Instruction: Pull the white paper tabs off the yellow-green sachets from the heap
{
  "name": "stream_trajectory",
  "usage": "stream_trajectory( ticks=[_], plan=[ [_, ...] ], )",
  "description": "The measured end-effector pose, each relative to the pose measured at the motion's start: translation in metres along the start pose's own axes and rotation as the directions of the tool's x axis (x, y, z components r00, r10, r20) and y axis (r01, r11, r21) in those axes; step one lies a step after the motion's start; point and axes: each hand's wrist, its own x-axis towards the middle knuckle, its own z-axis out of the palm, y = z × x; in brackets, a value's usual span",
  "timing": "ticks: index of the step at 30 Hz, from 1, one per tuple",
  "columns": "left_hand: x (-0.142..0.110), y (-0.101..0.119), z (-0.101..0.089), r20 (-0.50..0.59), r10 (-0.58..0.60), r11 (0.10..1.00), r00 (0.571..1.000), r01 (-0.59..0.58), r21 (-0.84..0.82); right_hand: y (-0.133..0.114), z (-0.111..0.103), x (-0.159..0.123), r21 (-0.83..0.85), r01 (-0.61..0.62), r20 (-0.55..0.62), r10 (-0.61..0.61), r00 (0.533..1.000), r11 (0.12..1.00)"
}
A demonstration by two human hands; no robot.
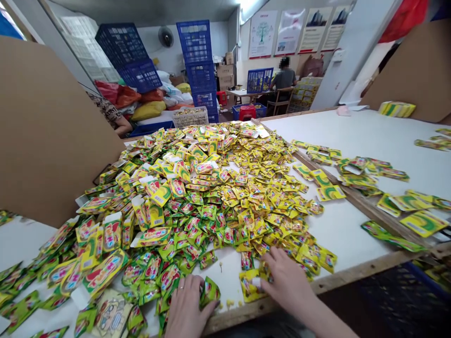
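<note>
A big heap of small yellow, green and red sachets (218, 188) covers the white table (341, 225). My left hand (186, 305) rests at the near edge with its fingers curled round a green sachet (210, 291). My right hand (285, 281) lies a little to the right, fingers pinched on a yellow sachet (251, 286) at the heap's near rim. Larger flat packets (102, 272) lie at the near left.
A brown cardboard sheet (45, 131) stands at the left, another (419, 70) at the far right. A wooden strip (366, 202) divides the table; more packets (408, 206) lie beyond it. Blue crates (197, 51) are stacked behind. A person (283, 77) sits far back.
</note>
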Motion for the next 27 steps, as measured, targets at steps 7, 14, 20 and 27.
stream_trajectory(
  ticks=[7, 14, 20, 27],
  plan=[
    [0.008, 0.005, -0.001, -0.031, -0.050, 0.836, 0.998, 0.025, -0.547, -0.011, 0.024, -0.011, 0.564, -0.052, 0.000, 0.063, 0.998, 0.824],
    [0.021, 0.027, 0.005, 0.060, 0.090, 0.255, 0.994, 0.035, -0.966, -0.059, 0.016, 0.011, 0.963, -0.233, 0.249, 0.109, 0.962, -0.135],
    [0.014, 0.025, 0.010, 0.150, 0.035, 0.064, 0.988, 0.147, -0.987, -0.074, 0.032, 0.014, 0.990, -0.093, 0.076, 0.152, 0.985, 0.109],
    [0.016, 0.032, 0.030, -0.151, 0.071, 0.419, 0.986, -0.167, -0.892, -0.074, 0.030, 0.015, 0.987, -0.151, 0.155, -0.088, 0.984, 0.055]
  ],
)
